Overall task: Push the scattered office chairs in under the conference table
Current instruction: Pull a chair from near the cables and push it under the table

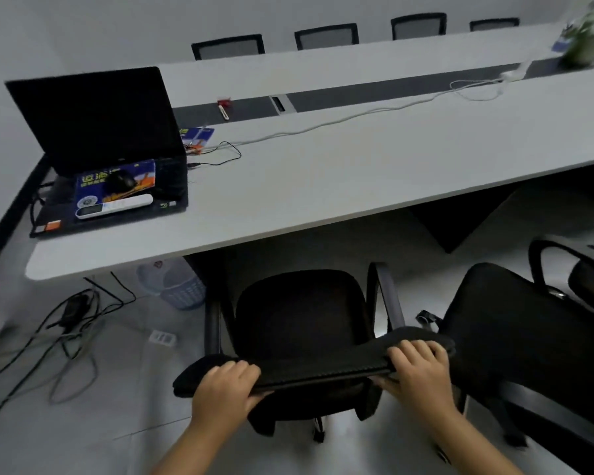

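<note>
Left hand (225, 385) and right hand (417, 366) clamp the chair's backrest (323, 366), its seat just short of the surface (323, 180) ahead. Another chair (515, 330) (right of the right hand) waits untucked.

- A chair (302, 323) stood just before the bench (323, 173), its seat short of the edge.
- A second chair (515, 330) stood to its right.
- A laptop (96, 132) sat on the bench's left end.
- A bin (177, 286) stood beneath the bench, left of the first chair.
</note>
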A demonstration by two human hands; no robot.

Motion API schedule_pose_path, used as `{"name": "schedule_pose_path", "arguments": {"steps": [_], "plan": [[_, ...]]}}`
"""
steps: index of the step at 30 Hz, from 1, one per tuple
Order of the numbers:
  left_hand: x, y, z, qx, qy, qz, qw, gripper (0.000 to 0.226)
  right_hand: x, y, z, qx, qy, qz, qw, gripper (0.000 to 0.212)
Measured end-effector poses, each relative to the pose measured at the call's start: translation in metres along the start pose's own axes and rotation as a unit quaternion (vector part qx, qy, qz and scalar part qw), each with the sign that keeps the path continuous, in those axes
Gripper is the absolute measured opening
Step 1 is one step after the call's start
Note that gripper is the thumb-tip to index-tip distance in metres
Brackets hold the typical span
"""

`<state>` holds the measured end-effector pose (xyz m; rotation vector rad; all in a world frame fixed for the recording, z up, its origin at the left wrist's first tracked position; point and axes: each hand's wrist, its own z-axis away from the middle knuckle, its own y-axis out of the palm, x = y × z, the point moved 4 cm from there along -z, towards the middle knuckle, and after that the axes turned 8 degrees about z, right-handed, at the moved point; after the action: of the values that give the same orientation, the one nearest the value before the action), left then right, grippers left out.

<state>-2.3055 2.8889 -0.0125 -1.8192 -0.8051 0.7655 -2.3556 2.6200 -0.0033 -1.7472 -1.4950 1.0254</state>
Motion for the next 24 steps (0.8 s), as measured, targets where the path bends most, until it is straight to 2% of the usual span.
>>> {"name": "schedule_pose_path", "arguments": {"steps": [3,8,13,21,22,24], "plan": [[-0.002,0.003,-0.025,-0.001,-0.018,-0.022,1.000,0.052,-0.012,0.021,-0.035,0.024,-0.029,0.002,0.999,0.039],[0.008,0.015,-0.068,0.021,-0.037,-0.030,0.999,0.042,-0.022,0.053,-0.076,0.014,-0.042,-0.007,0.999,0.040],[0.011,0.022,-0.091,0.003,-0.028,-0.005,1.000,0.029,-0.033,0.075,-0.103,-0.003,-0.071,-0.001,0.997,0.045],[0.013,0.026,-0.076,0.020,0.026,0.006,0.999,0.060,-0.032,0.063,-0.076,0.034,-0.106,-0.026,0.993,0.052],[0.016,0.027,-0.074,0.015,0.036,0.010,0.999,0.059,-0.029,0.059,-0.071,0.034,-0.105,-0.021,0.994,0.045],[0.023,0.026,-0.074,-0.015,0.067,0.018,0.997,0.034,-0.024,0.052,-0.065,0.037,-0.099,-0.014,0.994,0.039]]}}
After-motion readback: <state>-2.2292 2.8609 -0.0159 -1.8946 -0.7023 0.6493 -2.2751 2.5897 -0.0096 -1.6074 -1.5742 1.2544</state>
